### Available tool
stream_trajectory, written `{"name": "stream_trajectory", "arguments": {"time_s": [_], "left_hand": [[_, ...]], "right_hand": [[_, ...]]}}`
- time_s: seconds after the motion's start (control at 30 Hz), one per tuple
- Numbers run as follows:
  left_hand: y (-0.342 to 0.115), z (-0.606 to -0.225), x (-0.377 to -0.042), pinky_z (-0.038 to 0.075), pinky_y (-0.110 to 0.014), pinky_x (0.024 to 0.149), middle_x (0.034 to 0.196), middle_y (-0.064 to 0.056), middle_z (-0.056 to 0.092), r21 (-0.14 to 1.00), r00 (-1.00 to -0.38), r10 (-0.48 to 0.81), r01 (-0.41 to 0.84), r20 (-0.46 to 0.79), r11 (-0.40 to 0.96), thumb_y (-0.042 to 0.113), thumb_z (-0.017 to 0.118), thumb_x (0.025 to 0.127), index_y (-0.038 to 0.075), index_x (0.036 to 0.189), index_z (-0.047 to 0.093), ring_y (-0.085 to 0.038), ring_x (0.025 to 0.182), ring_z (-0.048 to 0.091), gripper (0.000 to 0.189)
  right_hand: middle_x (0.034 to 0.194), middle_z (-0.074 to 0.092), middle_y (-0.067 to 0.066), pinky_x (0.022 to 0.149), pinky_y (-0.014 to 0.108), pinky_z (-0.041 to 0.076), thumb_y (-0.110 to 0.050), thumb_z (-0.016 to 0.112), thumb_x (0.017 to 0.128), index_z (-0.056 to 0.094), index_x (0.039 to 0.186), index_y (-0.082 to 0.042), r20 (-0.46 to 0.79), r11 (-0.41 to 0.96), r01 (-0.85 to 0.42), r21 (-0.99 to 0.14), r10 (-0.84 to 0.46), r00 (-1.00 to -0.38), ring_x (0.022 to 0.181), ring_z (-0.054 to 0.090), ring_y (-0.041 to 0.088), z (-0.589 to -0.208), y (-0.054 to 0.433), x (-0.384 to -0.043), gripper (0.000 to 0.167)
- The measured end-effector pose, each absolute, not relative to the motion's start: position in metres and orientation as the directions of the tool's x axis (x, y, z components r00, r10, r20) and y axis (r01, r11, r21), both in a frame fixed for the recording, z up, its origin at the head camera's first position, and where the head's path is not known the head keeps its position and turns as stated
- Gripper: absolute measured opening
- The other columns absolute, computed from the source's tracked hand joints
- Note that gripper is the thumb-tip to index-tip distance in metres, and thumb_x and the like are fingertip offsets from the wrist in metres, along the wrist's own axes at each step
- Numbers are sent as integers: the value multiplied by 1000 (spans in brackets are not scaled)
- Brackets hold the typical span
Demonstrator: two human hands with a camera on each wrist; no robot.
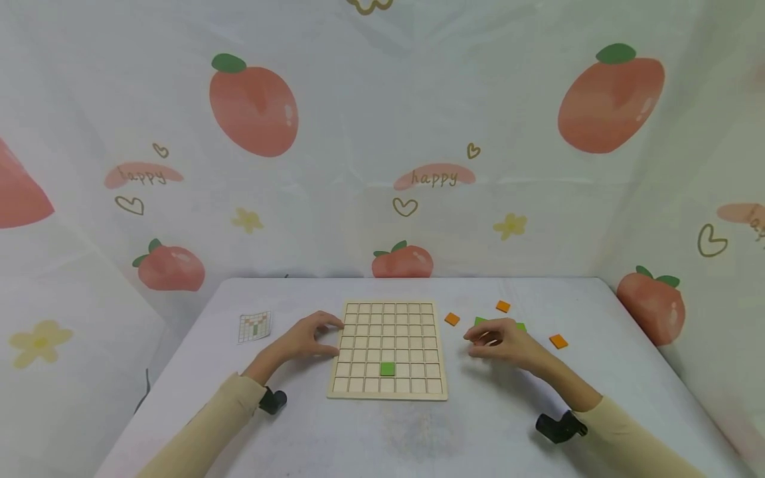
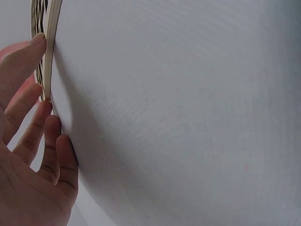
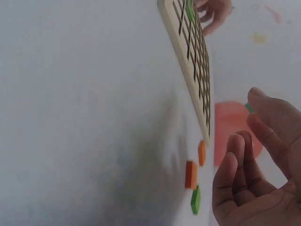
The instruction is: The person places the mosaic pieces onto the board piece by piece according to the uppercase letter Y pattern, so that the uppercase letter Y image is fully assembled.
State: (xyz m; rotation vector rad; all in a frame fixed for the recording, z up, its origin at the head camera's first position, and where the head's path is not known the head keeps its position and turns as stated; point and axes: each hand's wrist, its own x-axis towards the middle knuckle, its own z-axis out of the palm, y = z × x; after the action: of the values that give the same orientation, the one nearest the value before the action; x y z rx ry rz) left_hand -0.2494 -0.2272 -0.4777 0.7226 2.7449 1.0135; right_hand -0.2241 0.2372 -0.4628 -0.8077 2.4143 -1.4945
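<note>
A light wooden grid board [image 1: 388, 398] lies on the white table. One green square tile [image 1: 387, 369] sits in its second row from the near edge. My left hand [image 1: 311, 336] rests at the board's left edge, thumb and fingertips touching the rim in the left wrist view. Right of the board, my right hand [image 1: 505, 342] hovers over the table with loosely bent fingers. Its thumb [image 3: 263, 101] and fingers are apart, with nothing between them. Green tiles [image 1: 481, 321] are partly hidden behind that hand. Orange tiles lie around it: a near-board one [image 1: 452, 319], a far one [image 1: 503, 306], a right one [image 1: 558, 341].
A small printed card [image 1: 254, 327] with a coloured grid pattern lies left of the board. Black wrist cameras [image 1: 557, 427] hang at both sleeves. A white cloth backdrop [image 1: 346, 219] with printed fruit rises behind the table's far edge.
</note>
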Motion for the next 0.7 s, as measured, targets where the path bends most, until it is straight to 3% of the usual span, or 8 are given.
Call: {"name": "stream_trajectory", "arguments": {"time_s": [0.4,0.7], "left_hand": [[-226,-474,-249,47,-51,100,131,-12,59,646,-883,468,374,29,665,21,89,80,7,126,66,-34,115,58,53],[-227,-478,-251,47,-50,99,131,-11,59,634,-882,471,383,34,672,22,89,80,8,125,67,-32,114,58,52]], "right_hand": [[102,70,15,78,27,55,-9,81,87,71,113,6,112,417,-328,-848,-463,-879,88,68,24,-458,270,-230,31],[113,68,19,78,26,54,-12,81,89,70,117,5,104,447,-288,-847,-393,-914,95,66,28,-463,279,-242,35]]}}
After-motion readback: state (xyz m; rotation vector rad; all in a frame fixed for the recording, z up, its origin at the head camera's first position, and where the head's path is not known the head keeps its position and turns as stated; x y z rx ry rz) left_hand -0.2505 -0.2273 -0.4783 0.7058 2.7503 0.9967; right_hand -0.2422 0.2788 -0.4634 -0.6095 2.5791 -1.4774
